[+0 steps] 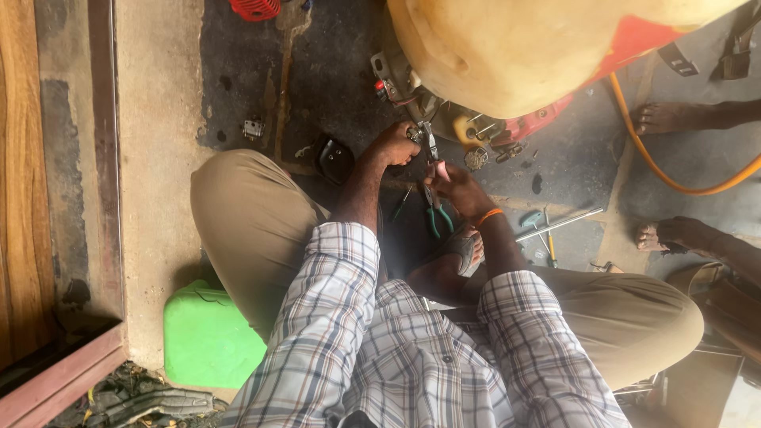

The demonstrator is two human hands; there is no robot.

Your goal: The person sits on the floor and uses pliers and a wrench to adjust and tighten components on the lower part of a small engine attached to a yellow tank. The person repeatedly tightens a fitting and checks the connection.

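At frame centre my left hand (396,144) grips the sprayer engine (444,119) to steady it, while my right hand (458,190) clamps green-handled pliers (434,194), jaws pointing into it

green-handled pliers (434,202) upright, nose at the engine (444,127)

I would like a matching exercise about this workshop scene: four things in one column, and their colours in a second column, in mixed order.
Things:
1. jerrycan
2. hose
3. pliers handles
4. trousers

Colours:
A. khaki
B. orange-yellow
C. bright green
D. teal

Pairs: 1-C, 2-B, 3-D, 4-A
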